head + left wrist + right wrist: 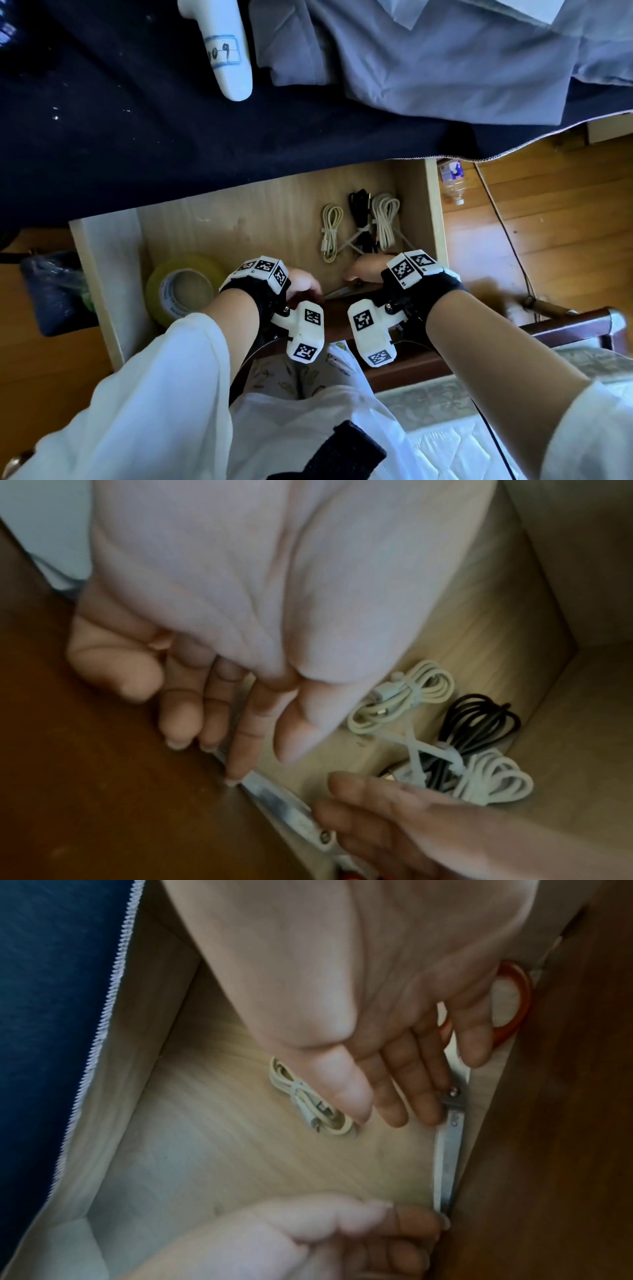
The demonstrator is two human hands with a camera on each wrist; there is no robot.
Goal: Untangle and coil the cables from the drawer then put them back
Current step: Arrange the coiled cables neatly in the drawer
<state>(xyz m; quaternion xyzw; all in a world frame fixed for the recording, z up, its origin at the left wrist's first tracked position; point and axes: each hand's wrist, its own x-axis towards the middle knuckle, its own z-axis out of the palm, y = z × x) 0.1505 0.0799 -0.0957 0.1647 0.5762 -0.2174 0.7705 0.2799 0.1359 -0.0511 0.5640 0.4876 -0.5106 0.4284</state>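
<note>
The light wooden drawer [239, 222] stands open. Three coiled, tied cables lie at its back right: a cream cable [331, 233] [404, 696] [308, 1104], a black cable [359, 219] [479, 723] and a white cable [385, 219] [496, 783]. Both hands are at the dark brown drawer front [337, 305]. My left hand [303, 284] [205, 723] has its fingertips on the front's inner edge and its thumb on the brown wood. My right hand [363, 270] [411, 1083] hovers with straight fingers over scissors [281, 802] [448, 1164]. Neither hand holds anything.
The scissors, with an orange handle [520, 993], lie along the drawer's front wall. A roll of yellowish tape [185, 287] sits at the front left. A dark blue cloth [171, 137] overhangs the drawer's back. A plastic bottle [454, 185] and a black cord [503, 222] lie on the floor to the right.
</note>
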